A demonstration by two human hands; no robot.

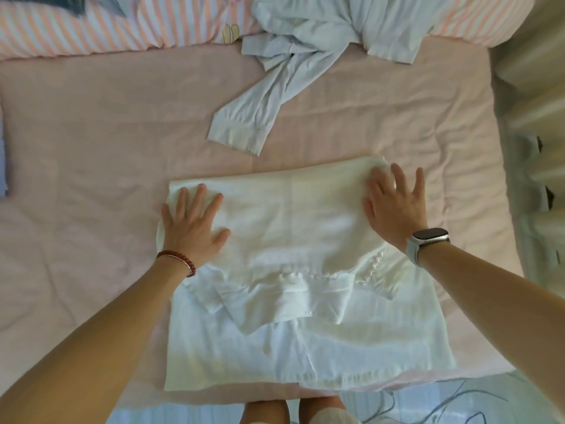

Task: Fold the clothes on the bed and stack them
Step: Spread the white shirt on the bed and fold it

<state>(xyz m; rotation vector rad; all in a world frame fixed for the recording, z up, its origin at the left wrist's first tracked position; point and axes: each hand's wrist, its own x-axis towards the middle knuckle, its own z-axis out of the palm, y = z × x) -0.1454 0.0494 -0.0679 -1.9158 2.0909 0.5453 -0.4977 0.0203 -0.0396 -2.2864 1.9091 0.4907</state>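
Left hand (191,223) and right hand (396,206), both flat with spread fingers, pressing a half-folded white garment (290,270) at the near edge of the pink bed (91,148); pale blue shirt (290,62) beyond lies crumpled, unfolded; no stack visible.

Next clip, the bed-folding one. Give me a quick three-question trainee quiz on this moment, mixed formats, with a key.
1. True or false: both hands lie flat, fingers spread, on the white garment.
2. Which wrist wears the red bead bracelet? A) left B) right
3. Fill in: the unfolded light blue shirt lies ____ the white garment, toward the striped duvet.

Key: 1 true: left hand and right hand both press it flat. 2 A; the right wrist has a watch. 3 beyond.
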